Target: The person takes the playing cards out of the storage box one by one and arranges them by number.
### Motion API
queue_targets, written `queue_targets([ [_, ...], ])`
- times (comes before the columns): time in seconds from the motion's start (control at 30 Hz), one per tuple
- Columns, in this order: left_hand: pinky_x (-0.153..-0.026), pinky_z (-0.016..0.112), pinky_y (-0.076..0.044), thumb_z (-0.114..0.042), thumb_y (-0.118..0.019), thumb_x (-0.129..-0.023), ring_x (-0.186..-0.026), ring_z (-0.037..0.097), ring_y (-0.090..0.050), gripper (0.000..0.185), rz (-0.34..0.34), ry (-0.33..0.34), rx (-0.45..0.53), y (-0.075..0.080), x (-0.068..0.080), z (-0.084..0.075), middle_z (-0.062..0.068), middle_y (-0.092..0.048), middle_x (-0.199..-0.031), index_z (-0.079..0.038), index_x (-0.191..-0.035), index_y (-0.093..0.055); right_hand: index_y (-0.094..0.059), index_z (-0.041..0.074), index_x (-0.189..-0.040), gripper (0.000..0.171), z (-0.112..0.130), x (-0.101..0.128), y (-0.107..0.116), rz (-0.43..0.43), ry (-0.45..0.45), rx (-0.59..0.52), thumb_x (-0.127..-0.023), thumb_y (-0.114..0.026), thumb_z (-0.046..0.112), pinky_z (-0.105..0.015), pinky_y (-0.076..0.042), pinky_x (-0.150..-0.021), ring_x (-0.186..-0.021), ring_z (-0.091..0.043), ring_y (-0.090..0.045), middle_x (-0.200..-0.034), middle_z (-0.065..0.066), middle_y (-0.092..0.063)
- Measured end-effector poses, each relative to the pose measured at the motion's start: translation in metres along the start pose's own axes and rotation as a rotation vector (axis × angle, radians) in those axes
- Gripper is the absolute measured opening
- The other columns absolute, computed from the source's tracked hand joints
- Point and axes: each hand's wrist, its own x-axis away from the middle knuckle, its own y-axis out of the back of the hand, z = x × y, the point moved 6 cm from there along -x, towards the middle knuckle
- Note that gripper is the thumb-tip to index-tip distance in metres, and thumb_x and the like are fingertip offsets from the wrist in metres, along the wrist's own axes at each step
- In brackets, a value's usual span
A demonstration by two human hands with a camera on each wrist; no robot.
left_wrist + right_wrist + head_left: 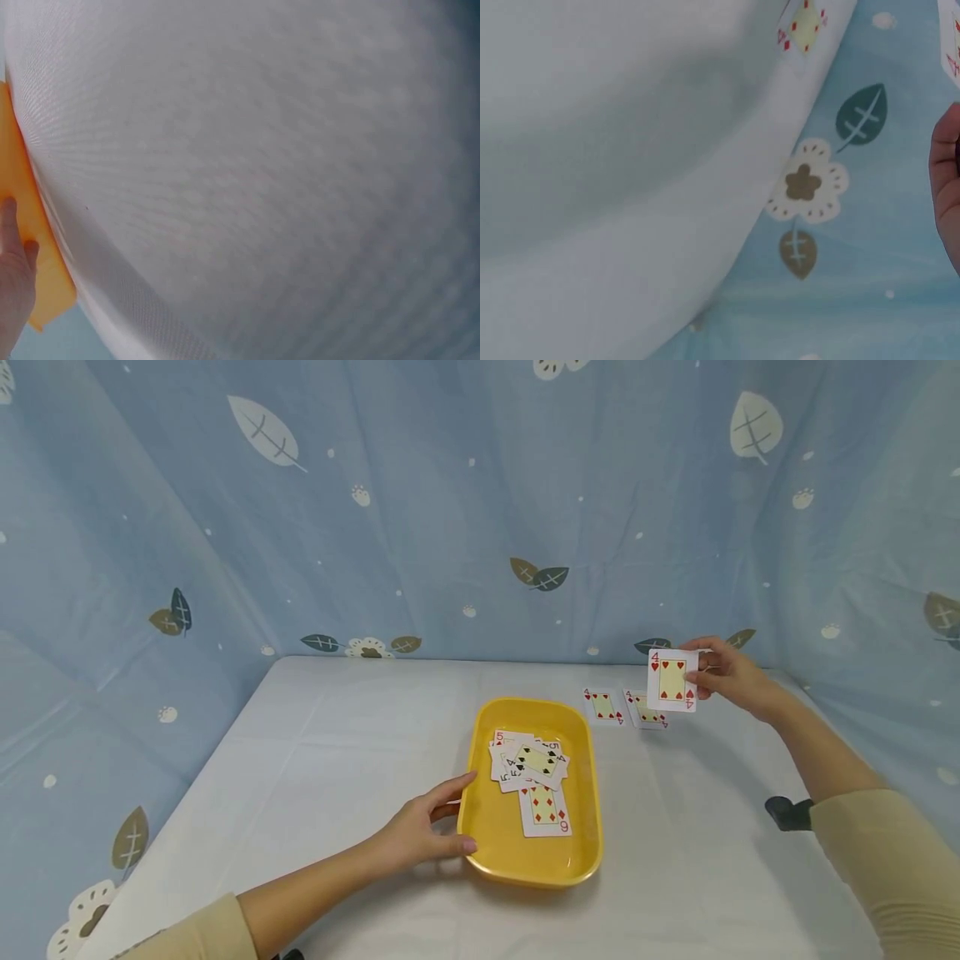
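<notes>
My right hand (731, 681) pinches a playing card (672, 680), the four of hearts, by its right edge, face toward the head camera. In the head view it overlaps a four of diamonds (647, 710) lying on the table. Left of that lies another red four (603, 707). My left hand (420, 835) rests at the left side of a yellow tray (487, 852), thumb and fingertips spread along its rim. Inside the tray is a loose pile of playing cards, with a four of spades (538, 761) on top and a red-diamond card (547, 812) below it.
A white cloth covers the table (360, 743). Blue curtain fabric (450, 510) with leaf prints stands behind and beside it. A dark strap-like piece (789, 814) is next to the right sleeve.
</notes>
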Motion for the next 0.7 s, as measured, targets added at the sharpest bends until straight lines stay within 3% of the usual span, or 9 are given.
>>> queue_targets([
  [0.27, -0.101, 0.045, -0.043, -0.029, -0.079, -0.077, -0.125, 0.036, -0.048, 0.088, 0.0, -0.003, -0.003, 0.0, 0.0, 0.001, 0.019, -0.046, -0.138, -0.012, -0.148, -0.032, -0.036, 0.003, -0.137, 0.049, -0.013, 0.004, 0.009, -0.024, -0.034, 0.065, -0.095, -0.057, 0.018, -0.019, -0.054, -0.065, -0.076, -0.014, -0.057, -0.102, -0.019, -0.047],
  [0.7, -0.103, 0.046, -0.041, -0.029, -0.079, -0.078, -0.126, 0.037, -0.047, 0.087, 0.003, -0.005, -0.009, 0.0, 0.001, -0.003, 0.018, -0.041, -0.145, -0.009, -0.148, -0.031, -0.036, -0.001, -0.136, 0.048, -0.03, 0.008, 0.014, -0.001, -0.061, 0.208, -0.094, -0.057, 0.009, -0.021, -0.053, -0.059, -0.077, -0.026, -0.057, -0.102, -0.022, -0.048],
])
